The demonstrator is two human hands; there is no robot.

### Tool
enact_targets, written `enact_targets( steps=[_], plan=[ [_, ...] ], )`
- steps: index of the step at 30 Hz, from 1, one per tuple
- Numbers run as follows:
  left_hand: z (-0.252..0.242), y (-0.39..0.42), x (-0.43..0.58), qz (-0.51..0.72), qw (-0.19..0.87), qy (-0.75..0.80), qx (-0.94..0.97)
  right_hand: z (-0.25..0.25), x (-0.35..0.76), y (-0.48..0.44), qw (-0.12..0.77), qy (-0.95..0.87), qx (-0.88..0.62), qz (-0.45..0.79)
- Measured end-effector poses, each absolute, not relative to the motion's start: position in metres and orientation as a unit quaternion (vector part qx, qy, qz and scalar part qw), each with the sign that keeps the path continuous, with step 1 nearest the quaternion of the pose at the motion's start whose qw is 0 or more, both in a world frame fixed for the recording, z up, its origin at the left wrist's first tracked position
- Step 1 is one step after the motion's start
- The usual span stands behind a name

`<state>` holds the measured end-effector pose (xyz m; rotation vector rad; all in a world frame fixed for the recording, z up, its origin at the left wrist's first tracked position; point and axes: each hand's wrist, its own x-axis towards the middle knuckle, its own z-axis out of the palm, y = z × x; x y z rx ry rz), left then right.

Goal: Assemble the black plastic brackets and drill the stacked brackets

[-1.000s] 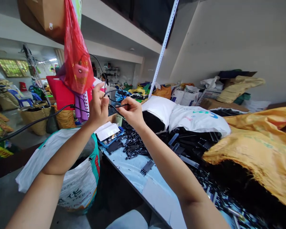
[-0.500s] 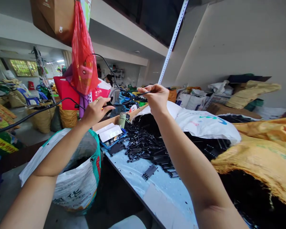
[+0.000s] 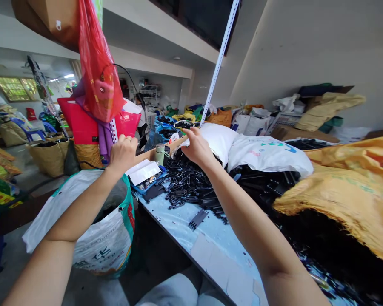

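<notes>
Black cable [image 3: 127,72], two bare hands [image 3: 124,154] [image 3: 198,146], one green flask [image 3: 159,154]

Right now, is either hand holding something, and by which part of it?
The right hand shows nothing held. For the left hand, I cannot tell: its palm is turned away.

We've got a pale wall [image 3: 322,51] at 2 o'clock, window [image 3: 11,89] at 10, white shelving [image 3: 153,90] at 11, blue chair [image 3: 27,132] at 9, grey floor [image 3: 95,294] at 7.
</notes>
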<state>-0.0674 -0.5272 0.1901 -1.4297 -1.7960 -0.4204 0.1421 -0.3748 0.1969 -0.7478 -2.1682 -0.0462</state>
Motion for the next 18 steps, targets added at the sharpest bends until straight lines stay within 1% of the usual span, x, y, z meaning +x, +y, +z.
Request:
enact_targets(
  steps=[2,4,6,8,11,13,15,18],
  plan=[
    [0.185,-0.527,-0.059,-0.159,0.395,-0.701,-0.572,0.185,0.155,-0.39,0.395,-0.868,-0.301,-0.001],
    [0.179,-0.531,-0.047,-0.179,0.396,-0.676,-0.595,0.176,0.166,-0.404,0.387,-0.876,-0.287,0.026],
    [0.169,-0.541,-0.03,-0.199,0.371,-0.631,-0.652,0.168,0.175,-0.414,0.391,-0.878,-0.269,0.053],
    [0.151,-0.557,-0.012,-0.177,0.29,-0.568,-0.75,0.163,0.181,-0.42,0.402,-0.877,-0.252,0.076],
    [0.117,-0.59,0.0,-0.054,0.078,-0.469,-0.878,0.159,0.19,-0.425,0.413,-0.873,-0.232,0.117],
    [0.098,-0.614,-0.004,0.014,-0.042,-0.466,-0.884,0.159,0.196,-0.426,0.423,-0.867,-0.215,0.15],
    [0.091,-0.636,-0.013,0.03,-0.098,-0.51,-0.854,0.162,0.201,-0.429,0.439,-0.857,-0.2,0.181],
    [0.107,-0.661,-0.017,-0.026,-0.133,-0.52,-0.843,0.169,0.204,-0.44,0.464,-0.84,-0.185,0.214]
  ],
)
